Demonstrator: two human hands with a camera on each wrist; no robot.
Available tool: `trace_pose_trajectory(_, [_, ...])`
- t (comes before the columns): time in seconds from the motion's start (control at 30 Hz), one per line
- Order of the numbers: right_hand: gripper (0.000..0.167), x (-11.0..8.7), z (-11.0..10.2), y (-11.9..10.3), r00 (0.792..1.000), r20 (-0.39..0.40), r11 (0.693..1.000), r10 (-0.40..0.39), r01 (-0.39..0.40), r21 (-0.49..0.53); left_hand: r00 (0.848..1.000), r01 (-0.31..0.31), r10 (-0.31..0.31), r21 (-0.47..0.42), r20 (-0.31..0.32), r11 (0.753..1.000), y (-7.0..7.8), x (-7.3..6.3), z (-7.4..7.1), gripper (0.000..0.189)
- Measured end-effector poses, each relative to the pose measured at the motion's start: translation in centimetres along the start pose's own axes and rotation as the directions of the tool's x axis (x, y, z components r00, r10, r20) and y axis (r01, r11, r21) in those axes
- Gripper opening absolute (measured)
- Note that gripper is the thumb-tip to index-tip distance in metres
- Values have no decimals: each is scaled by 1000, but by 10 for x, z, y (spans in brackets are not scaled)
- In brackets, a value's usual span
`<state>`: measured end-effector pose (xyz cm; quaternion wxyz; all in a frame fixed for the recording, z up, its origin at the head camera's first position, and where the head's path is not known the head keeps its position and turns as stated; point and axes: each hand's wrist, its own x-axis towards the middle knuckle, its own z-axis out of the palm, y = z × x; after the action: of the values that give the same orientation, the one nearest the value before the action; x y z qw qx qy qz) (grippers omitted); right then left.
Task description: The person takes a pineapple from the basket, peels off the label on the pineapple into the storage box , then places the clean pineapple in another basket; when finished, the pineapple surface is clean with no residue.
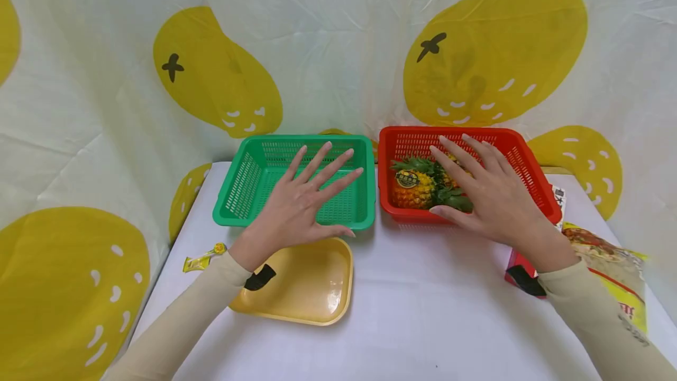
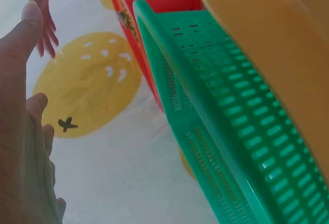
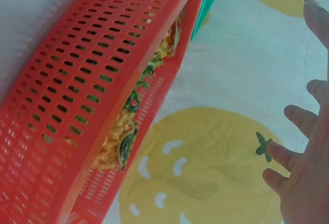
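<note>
My left hand (image 1: 298,207), fingers spread and straight, hovers above the green plastic basket (image 1: 367,193) and the back of a yellow tray (image 1: 304,290). Nothing is held in it. To the right, my right hand (image 1: 492,196) is likewise spread and free over the red plastic basket (image 1: 409,215). Inside that basket lie pineapples (image 1: 415,194) with green leaves and a dark round label; my right hand partly covers them. The right wrist view shows the pineapples (image 3: 110,144) past the basket's slotted wall. I see no contents in the visible part of the green basket.
A small yellow wrapped item (image 1: 198,263) lies left of the tray. On the right, partly under my right forearm, are a clear-and-yellow food bag (image 1: 624,293), a pinkish-red item (image 1: 514,263) and a white printed package (image 1: 559,197). A fruit-print curtain (image 1: 338,75) hangs behind.
</note>
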<state>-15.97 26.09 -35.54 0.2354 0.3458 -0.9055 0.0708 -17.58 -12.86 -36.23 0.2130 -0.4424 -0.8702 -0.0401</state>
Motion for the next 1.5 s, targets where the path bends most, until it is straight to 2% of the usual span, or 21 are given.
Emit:
trace_pose_trajectory(0.23, [96,-12,-2,9,999,5,999,43,-43,21,998,16,-15,-15,56,1000,5,0,5,104])
trace_pose_trajectory(0.5, [100,-37,-6,23,991,20,987,136,-137,80,998,4,-1,-44,68,999,17,7,10,107])
trace_pose_trajectory(0.63, [103,-54,-6,28,977,33,971,213,-215,100,998,-15,19,-58,65,998,21,12,15,105])
trace_pose_trajectory(0.73, [108,-65,-6,32,952,62,949,300,-304,86,997,-17,23,-76,74,997,23,17,20,102])
trace_pose_trajectory(0.83, [111,-76,-6,38,926,76,924,369,-374,75,993,-9,22,-113,118,994,26,23,27,99])
trace_pose_trajectory(1.03, [112,-96,-6,52,883,113,880,456,-466,96,979,15,18,-161,201,987,31,33,41,96])
trace_pose_trajectory(1.27, [115,-109,-2,60,830,151,823,537,-555,126,966,21,19,-151,258,988,32,45,51,92])
trace_pose_trajectory(1.37, [115,-114,0,65,798,179,791,576,-599,126,958,15,33,-166,284,986,31,52,53,90])
trace_pose_trajectory(1.5, [112,-123,2,76,735,227,725,639,-674,141,956,17,44,-205,290,979,29,65,57,88])
